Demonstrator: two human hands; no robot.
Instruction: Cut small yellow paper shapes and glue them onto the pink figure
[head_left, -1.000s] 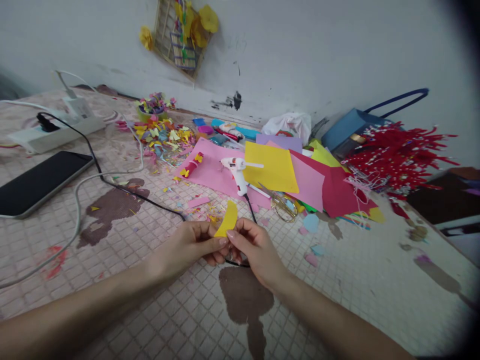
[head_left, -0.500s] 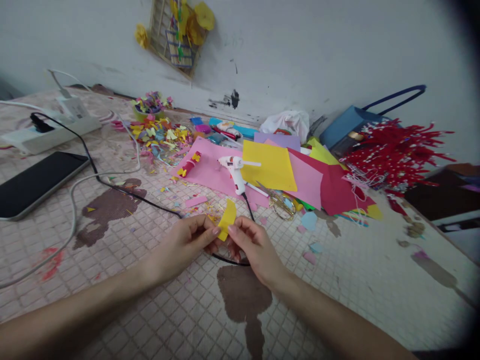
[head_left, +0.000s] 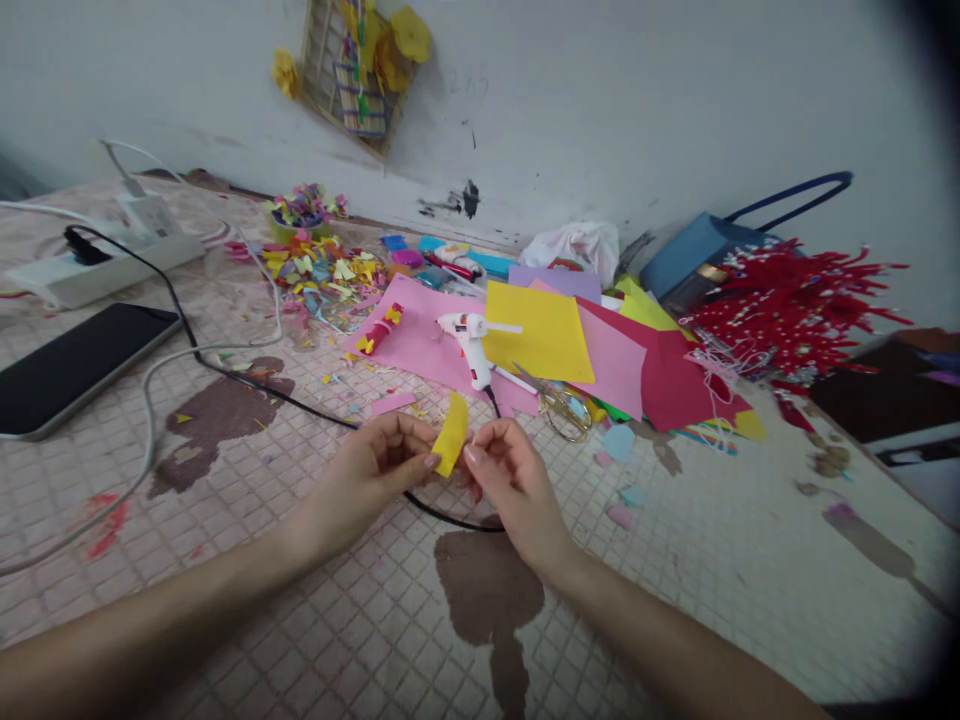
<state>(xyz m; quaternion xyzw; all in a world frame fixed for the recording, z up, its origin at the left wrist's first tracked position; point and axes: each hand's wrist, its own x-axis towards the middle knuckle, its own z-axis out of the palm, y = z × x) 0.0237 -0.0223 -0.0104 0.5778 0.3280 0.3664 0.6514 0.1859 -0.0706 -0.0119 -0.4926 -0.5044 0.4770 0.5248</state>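
Observation:
A short strip of yellow paper (head_left: 451,433), slightly curved, stands up between my two hands above the table. My left hand (head_left: 379,465) pinches its lower end between thumb and fingers. At the strip's right edge, the thumb and fingers of my right hand (head_left: 514,480) are closed; the exact contact there is partly hidden. Behind the hands, a white hot glue gun (head_left: 471,350) lies on pink paper (head_left: 420,345), a glue stick in its back end. A red paper roll with small yellow bows (head_left: 381,330) is to its left. Gold-handled scissors (head_left: 564,412) lie to the right.
Coloured sheets (head_left: 536,325) spread behind. Paper scraps (head_left: 319,275) and a filled bowl (head_left: 289,228) are at the back left. A phone (head_left: 82,365), power strip (head_left: 105,270) and black cord (head_left: 300,405) lie left. Red fuzzy stems (head_left: 795,310) and a blue bag (head_left: 690,255) stand right.
The yellow strip has tilted and shifted slightly up in my left hand. My right hand's fingertips have moved a little right, towards the strip's edge.

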